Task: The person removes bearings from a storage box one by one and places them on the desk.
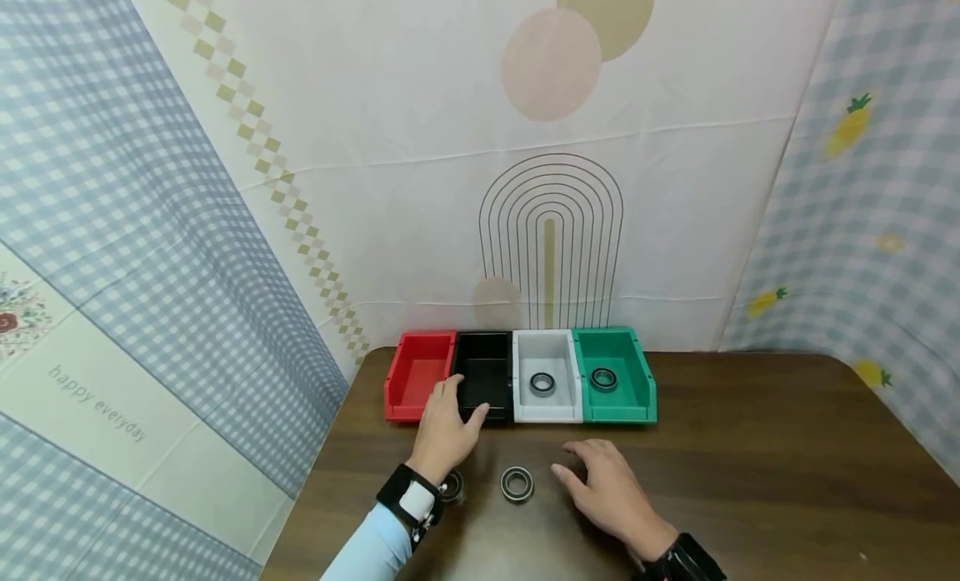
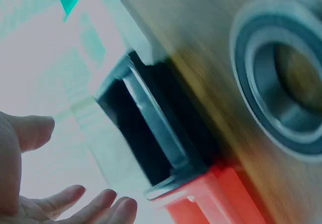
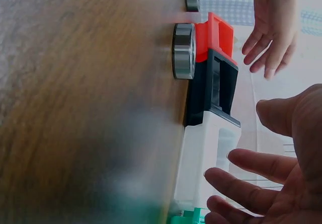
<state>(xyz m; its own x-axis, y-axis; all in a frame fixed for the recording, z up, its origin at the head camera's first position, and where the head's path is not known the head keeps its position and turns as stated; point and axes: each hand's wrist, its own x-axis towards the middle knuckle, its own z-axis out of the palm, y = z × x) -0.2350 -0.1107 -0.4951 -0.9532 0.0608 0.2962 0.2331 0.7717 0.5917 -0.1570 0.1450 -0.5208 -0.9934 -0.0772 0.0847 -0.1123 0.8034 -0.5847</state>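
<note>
My left hand [image 1: 447, 427] hovers by the front of the black bin [image 1: 483, 377], fingers spread and holding nothing. In the left wrist view its thumb and fingertips [image 2: 123, 211] are apart. My right hand [image 1: 606, 488] is over the table in front of the white bin [image 1: 546, 408], fingers loosely bent around nothing. Between the hands a ring-shaped bearing [image 1: 517, 485] lies flat on the table. Another bearing [image 1: 452, 487] is partly hidden by the left wrist. One bearing [image 1: 542, 384] sits in the white bin, and one bearing [image 1: 603, 379] in the green bin [image 1: 637, 398].
At the left end of the joined row stands a red bin [image 1: 420, 377]. The row stands along the back edge of the brown wooden table [image 1: 750, 448], close to a white patterned cloth [image 1: 420, 231]. Checked cloths hang at both sides.
</note>
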